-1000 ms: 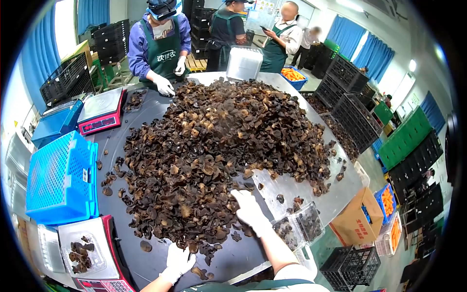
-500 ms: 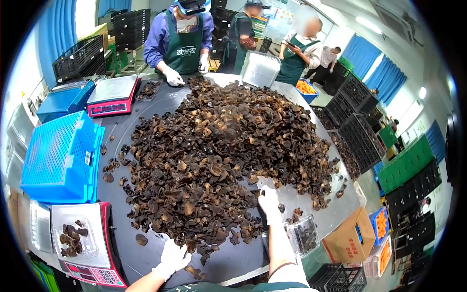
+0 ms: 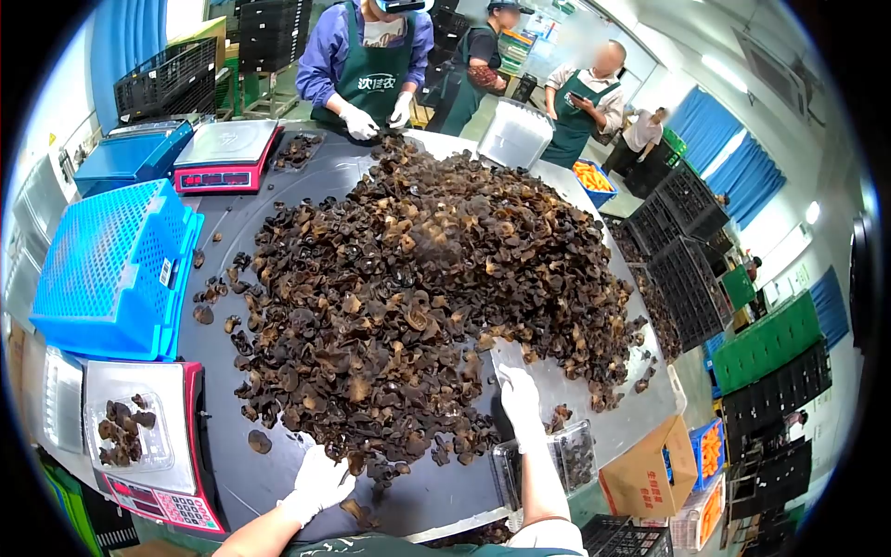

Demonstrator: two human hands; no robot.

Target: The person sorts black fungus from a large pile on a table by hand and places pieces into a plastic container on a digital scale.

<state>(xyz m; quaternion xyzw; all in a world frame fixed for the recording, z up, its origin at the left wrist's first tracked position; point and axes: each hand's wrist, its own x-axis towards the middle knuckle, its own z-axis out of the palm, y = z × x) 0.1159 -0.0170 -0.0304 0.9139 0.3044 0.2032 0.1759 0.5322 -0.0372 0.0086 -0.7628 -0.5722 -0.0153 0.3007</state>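
Observation:
A large heap of dark brown wood ear mushrooms (image 3: 436, 278) covers the middle of the dark table. At the heap's near edge, my white-gloved left hand (image 3: 320, 478) has its fingers curled against some mushrooms. My right hand (image 3: 522, 404), also gloved, is over the pale part of the table at the heap's near right side. Its fingers are drawn together, and whatever lies at their tips is too small to make out. Beside my right forearm sits a clear plastic box (image 3: 577, 455) with dark pieces in it.
At left, a red-and-white scale (image 3: 176, 381) bears a clear tray of mushrooms. Behind it stand a blue crate (image 3: 107, 269) and a second scale (image 3: 223, 153). Across the table, a co-worker's gloved hand (image 3: 357, 121) is near the heap. A cardboard box (image 3: 650, 469) stands at right.
The view has shifted slightly. My right hand has drawn a little back towards me and right; my left hand stays at the heap's near edge.

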